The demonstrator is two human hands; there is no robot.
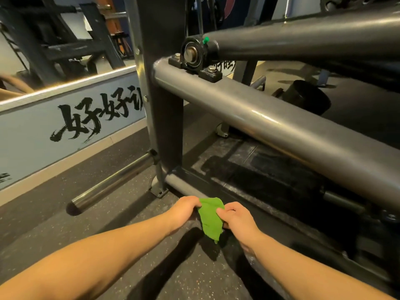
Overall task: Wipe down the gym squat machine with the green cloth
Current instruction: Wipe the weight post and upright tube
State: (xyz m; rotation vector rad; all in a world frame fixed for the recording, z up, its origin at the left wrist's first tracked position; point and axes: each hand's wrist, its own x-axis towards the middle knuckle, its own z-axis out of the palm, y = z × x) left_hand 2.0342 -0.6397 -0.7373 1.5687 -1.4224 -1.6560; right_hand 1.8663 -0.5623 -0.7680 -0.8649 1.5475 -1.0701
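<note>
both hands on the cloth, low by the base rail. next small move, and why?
Probably press the cloth onto the base rail and slide it toward the post. The left hand and right hand both pinch it just over that rail, the nearest machine part. Whether the cloth touches the rail cannot be told.

Black brushed "好好" on wall panel (26, 131)

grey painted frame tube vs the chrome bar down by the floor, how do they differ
The thick grey painted frame tube is fatter than the slim shiny chrome bar. The tube has a satin finish; the bar is mirror-bright. The tube runs higher and carries a black bearing block; the bar sits low near the floor with a free end. Both are round and meet the dark upright post.
</note>
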